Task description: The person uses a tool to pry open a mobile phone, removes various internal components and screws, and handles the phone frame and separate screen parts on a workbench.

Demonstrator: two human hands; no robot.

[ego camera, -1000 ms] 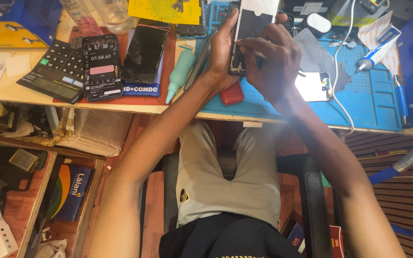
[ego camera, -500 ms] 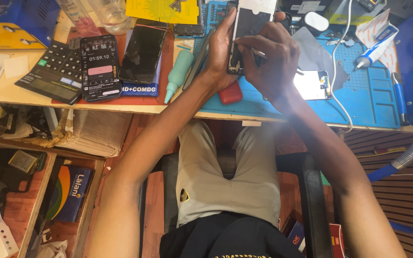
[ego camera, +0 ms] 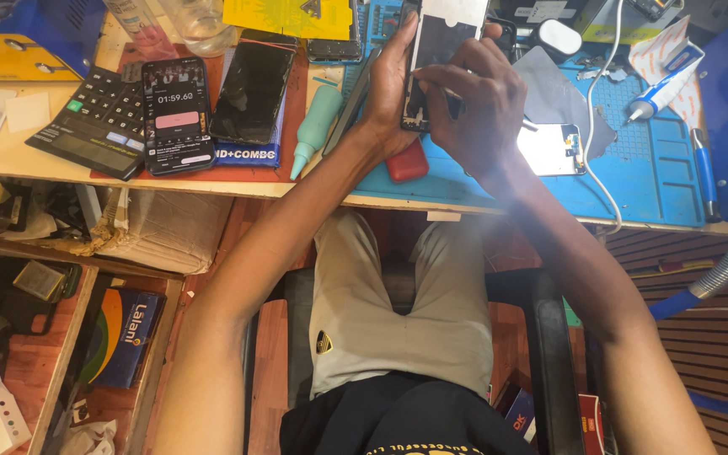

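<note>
My right hand (ego camera: pixel 482 109) hides its thin tool's tip; I can't tell that grip. Left hand (ego camera: pixel 391 93) clamps the flat, glossy phone (ego camera: pixel 440 50), top cut off, above the blue mat (ego camera: pixel 634 181).

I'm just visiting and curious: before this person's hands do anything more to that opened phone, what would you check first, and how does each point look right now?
1. Left hand grips the opened phone along its edge: ok.
2. Right hand holds a thin tool against the phone: ok, though the tip is hidden by the fingers.
3. Phone held over the blue work mat, not past the table edge: ok.
4. Small lit screen part lies on the mat, apart from the hands: ok.
5. Red block sits right under the left wrist and might get nudged: not ok.
6. Loose screws or small parts inside the phone: cannot tell.
</note>
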